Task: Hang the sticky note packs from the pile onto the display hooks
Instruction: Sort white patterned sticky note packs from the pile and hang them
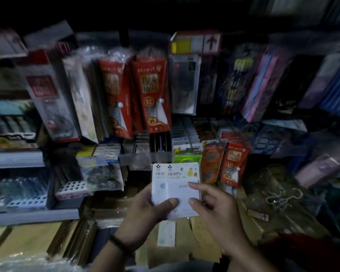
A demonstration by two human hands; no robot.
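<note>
Sticky note packs [175, 179], two by the look and slightly fanned, stand upright between your hands in front of the crowded lower rows of hanging stock. Your left hand [145, 209] grips their left edge with the thumb across the front. Your right hand [218, 213] pinches the front pack's right side.

Risk: if you separate them in mid-air, the rear pack may slip and drop onto the cardboard boxes [110, 205] below. In this dim, blurred view no free hook can be made out. Reaching blind could snag the red packet [234, 163] nearby.
</note>
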